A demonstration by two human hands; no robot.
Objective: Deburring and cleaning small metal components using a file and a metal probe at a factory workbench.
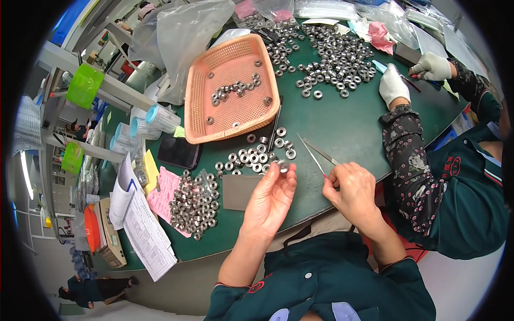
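My left hand (270, 200) is turned palm up, its thumb and fingertips closed on a small metal ring (283, 167). To its right, my right hand (354, 191) is closed around a slender pointed metal tool (311, 153) with two thin shafts and a red part by the fingers. Whether these shafts are one tool or two, I cannot tell. The tool's tips lie a little beyond the ring, apart from it. Several loose metal rings (252, 156) lie just past my left hand. Beside that hand's wrist is a flat grey-brown block (240, 192).
An orange plastic basket (194, 120) holding several rings stands beyond my hands. Heaps of rings lie at left (193, 206) and far right (337, 56). A phone (179, 152) and papers (144, 224) lie left. At right, a co-worker's gloved hands (395, 88) work on the green table (342, 125).
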